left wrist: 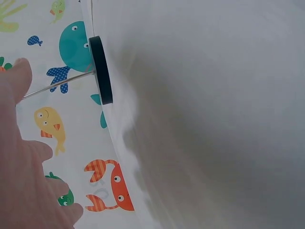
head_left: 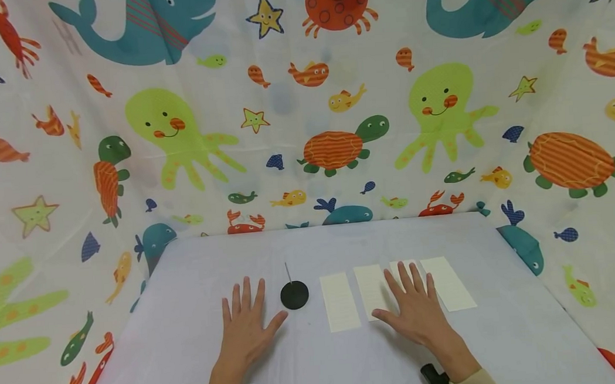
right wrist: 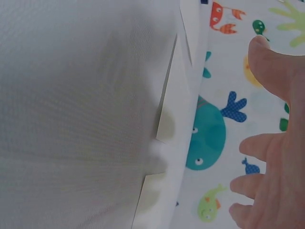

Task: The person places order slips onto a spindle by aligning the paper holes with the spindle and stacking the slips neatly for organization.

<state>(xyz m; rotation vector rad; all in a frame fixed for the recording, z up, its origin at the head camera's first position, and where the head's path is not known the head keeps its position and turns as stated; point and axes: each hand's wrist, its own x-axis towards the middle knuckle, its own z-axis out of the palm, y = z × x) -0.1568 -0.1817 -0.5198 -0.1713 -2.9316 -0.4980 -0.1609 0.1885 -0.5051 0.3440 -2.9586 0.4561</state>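
Note:
My left hand (head_left: 248, 329) is held above the white table with its fingers spread and nothing in them. Just right of its fingertips stands a receipt spike (head_left: 295, 296), a thin metal rod upright on a round black base. The left wrist view shows this spike (left wrist: 102, 71) from the side, beyond the thumb. Over a row of cream paper slips (head_left: 341, 303) hovers my right hand (head_left: 419, 313), fingers also spread and holding nothing. It partly hides the middle slips, while the rightmost slip (head_left: 449, 286) shows mostly uncovered. In the right wrist view, slips (right wrist: 175, 95) lie on the cloth.
A white cloth covers the table (head_left: 195, 263). Behind and at both sides hangs a curtain (head_left: 283, 146) printed with sea animals. Black wrist straps (head_left: 435, 378) sit on both forearms.

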